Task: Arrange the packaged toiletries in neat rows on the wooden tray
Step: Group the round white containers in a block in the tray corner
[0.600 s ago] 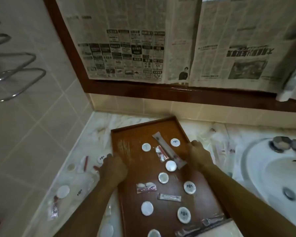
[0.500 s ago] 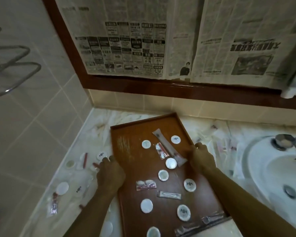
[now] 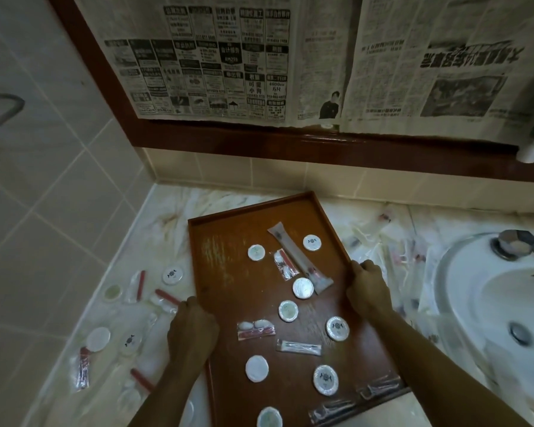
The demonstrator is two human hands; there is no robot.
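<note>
While the wooden tray (image 3: pixel 228 272) sits mid-frame on the table (image 3: pixel 154 229), my left hand (image 3: pixel 191 328) and right hand (image 3: pixel 367 288) grip its side rims, fingers curled; packaged toiletries (image 3: pixel 302 287) lie scattered across it.

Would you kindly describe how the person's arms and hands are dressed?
Both forearms are bare, with no sleeves in view. The left hand and right hand wear no gloves, and no watch, bracelet or ring shows on either.
</note>
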